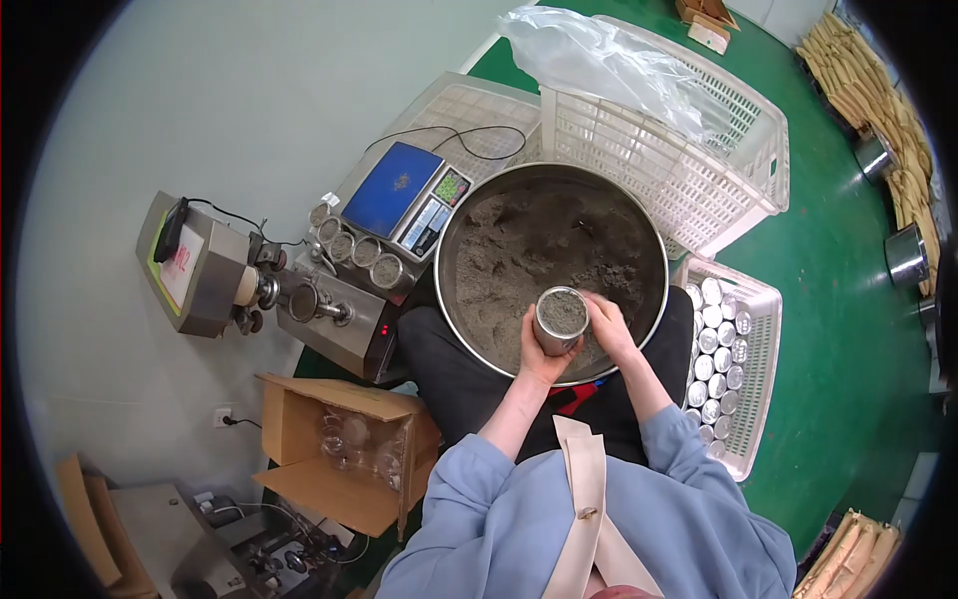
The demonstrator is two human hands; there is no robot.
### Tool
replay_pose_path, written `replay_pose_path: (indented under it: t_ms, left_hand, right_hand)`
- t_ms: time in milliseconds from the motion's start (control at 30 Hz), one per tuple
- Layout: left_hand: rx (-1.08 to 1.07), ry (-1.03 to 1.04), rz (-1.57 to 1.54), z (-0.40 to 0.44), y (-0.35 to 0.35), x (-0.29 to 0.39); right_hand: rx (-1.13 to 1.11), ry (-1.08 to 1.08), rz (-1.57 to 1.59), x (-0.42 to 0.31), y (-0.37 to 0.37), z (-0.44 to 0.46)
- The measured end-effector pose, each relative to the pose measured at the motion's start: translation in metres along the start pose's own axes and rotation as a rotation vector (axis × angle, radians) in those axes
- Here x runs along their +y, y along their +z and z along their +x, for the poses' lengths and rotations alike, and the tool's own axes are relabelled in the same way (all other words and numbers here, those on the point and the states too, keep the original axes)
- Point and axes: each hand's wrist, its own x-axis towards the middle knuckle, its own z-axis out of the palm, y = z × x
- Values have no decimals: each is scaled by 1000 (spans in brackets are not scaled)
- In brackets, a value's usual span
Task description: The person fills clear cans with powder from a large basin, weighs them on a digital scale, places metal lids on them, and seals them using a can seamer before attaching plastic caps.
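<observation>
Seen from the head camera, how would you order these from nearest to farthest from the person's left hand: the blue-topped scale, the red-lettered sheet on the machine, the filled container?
From the left hand:
1. Filled container: in its grasp.
2. Blue-topped scale: to the left, beyond the basin's rim.
3. Red-lettered sheet: far left, by the wall.

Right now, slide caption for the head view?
Left grip holds a filled can above a basin, right grip touching it.

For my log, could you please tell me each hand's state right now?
Left hand: closed around the powder-filled container.
Right hand: at the container's right side; whether it grips cannot be told.
</observation>
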Motion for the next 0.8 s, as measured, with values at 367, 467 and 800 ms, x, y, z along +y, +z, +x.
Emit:
replay_pose_path:
  t_ms: [367,467,800]
  left_hand:
    - [-329,17,65,9,19,-5]
    - [-330,-227,40,6,2,17]
    - [-156,131,40,-9,41,-8]
  right_hand:
    - [159,-666,-457,-90,36,-36]
    - [-68,-625,-436,-103,25,-39]
    - [317,-536,-378,-86,46,-44]
